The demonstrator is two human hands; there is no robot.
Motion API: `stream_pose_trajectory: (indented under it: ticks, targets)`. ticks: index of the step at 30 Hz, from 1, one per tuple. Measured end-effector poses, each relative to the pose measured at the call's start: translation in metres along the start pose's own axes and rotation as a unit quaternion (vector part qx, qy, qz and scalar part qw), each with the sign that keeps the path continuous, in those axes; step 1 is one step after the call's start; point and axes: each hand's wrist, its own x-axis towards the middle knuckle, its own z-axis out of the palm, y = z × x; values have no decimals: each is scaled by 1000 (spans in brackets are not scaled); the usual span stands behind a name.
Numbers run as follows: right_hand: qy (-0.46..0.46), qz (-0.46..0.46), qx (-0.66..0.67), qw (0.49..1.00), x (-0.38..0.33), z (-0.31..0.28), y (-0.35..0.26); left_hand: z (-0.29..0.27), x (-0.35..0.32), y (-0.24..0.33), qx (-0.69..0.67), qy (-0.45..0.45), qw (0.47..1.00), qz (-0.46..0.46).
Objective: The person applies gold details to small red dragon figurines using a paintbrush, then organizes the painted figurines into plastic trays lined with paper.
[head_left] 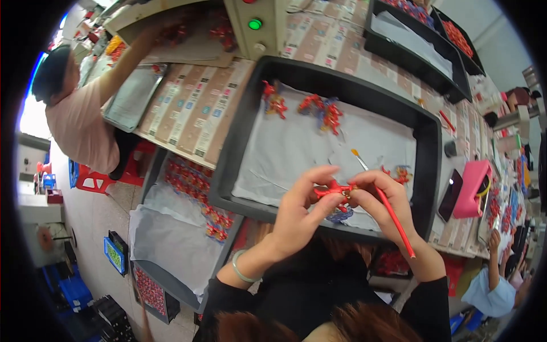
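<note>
Above the near side of a large black tray (231,171) lined with white paper, my left hand (305,205) pinches a small red figurine (335,189) with gold and blue parts. My right hand (387,199) meets it from the other side, fingers closed at the figurine's edge. A red-handled paintbrush (393,215) is held in my right hand too, its yellowish bristles pointing up and away over the paper. Several red and blue figurines (327,114) lie at the tray's far side, and another figurine (403,174) sits right of my right hand.
Beside the tray on the right are a dark phone (450,195) and a pink case (473,189). Lower left, another tray (156,176) holds rows of red figurines. At left a person (85,119) reaches into a machine with a green light (254,24). Black bins (421,51) stand far right.
</note>
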Motion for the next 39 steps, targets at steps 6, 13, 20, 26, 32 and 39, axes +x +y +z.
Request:
stream_pose_trajectory:
  ticks: [6, 13, 20, 26, 32, 39]
  targets:
    - [59, -5, 56, 997, -17, -11, 9, 14, 0, -2, -112, 12, 992, -60]
    - [109, -48, 157, 980, -29, -19, 18, 21, 0, -6, -138, -22, 988, -68]
    - [51, -295, -195, 934, -34, -19, 14, 33, -4, -1, 91, -88, 990, -69]
    - [168, -262, -116, 943, -35, -35, -1, 26, -3, -3, -291, -116, 907, -280]
    - [47, -190, -142, 970, -40, -41, -7, 30, -4, -7, -193, -128, 939, -254]
    - [296, -176, -69, 936, -18, -83, 0, 27, -6, -7, -253, -102, 938, -214]
